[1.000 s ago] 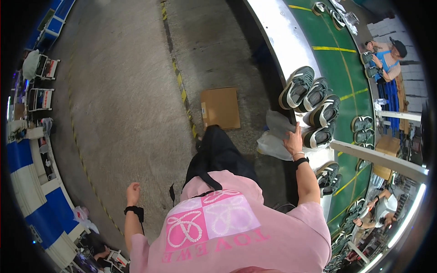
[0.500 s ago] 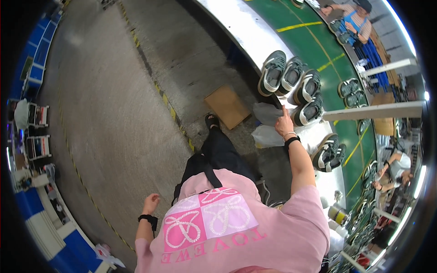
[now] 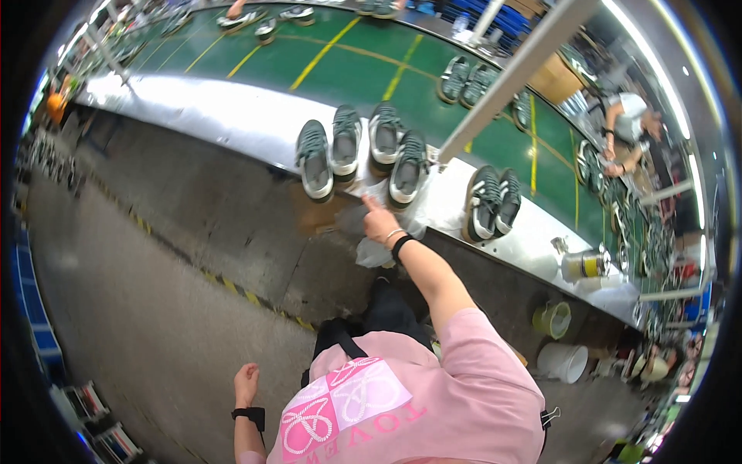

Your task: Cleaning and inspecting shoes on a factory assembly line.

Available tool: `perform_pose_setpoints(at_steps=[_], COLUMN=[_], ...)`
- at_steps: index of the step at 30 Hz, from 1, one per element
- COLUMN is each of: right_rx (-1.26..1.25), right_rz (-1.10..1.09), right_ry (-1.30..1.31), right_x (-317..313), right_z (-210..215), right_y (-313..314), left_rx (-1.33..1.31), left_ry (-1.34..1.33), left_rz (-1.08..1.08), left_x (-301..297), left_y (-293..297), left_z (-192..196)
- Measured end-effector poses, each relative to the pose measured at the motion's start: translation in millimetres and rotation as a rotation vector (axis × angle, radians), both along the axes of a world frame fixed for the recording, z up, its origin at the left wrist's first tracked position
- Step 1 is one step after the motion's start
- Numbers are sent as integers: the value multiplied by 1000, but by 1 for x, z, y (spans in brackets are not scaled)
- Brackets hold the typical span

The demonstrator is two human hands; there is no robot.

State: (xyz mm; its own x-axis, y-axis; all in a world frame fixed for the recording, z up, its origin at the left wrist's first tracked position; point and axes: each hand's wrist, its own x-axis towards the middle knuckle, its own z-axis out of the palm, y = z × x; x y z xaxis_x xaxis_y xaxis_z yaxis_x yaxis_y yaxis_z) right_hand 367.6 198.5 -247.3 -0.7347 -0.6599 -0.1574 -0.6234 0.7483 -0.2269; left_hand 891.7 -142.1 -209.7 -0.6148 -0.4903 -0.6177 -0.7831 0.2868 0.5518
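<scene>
Pink capitals (image 3: 390, 421) on the shirt (image 3: 471, 363), just neckward of its printed panel (image 3: 348, 402) with rope-loop figures; row partly cut off from here. Can (image 3: 572, 267) on the bench (image 3: 525, 251): yellow band (image 3: 592, 265), any print too small for me to read. Floor (image 3: 170, 325): yellow-and-black marking tape (image 3: 239, 290).

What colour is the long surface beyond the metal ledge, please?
The long surface is green with yellow lines, best seen in the head view.

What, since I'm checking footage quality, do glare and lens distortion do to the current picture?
Head view: glare whitens stretches of the metal ledge; head view: fisheye bows the green surface, with black corners; head view: the shoes by the right hand are readable.
</scene>
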Motion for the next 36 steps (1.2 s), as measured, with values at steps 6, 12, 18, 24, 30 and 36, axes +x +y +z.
perform_pose_setpoints(at_steps=[6, 12, 18, 24, 30, 36], right_rx=[-148, -673, -908, -858, -685, -768], right_rz=[-1, 262, -198, -785, -1046, -1392], right_ry=[-156, -414, 42, 182, 129, -189], right_x=[-6, 0, -23, -56, -39, -25], right_z=[19, 86, 149, 158, 108, 46], right_y=[24, 118, 295, 414, 416, 403], left_rx=[-65, 86, 275, 356, 239, 200], left_ry=[328, 611, 466, 460, 569, 201], left_rz=[-402, -620, -945, -1087, -1036, -988], left_x=[-237, -430, -542, -590, -611, -610], left_y=[74, 237, 409, 487, 503, 515], left_z=[79, 122, 96, 88, 67, 69])
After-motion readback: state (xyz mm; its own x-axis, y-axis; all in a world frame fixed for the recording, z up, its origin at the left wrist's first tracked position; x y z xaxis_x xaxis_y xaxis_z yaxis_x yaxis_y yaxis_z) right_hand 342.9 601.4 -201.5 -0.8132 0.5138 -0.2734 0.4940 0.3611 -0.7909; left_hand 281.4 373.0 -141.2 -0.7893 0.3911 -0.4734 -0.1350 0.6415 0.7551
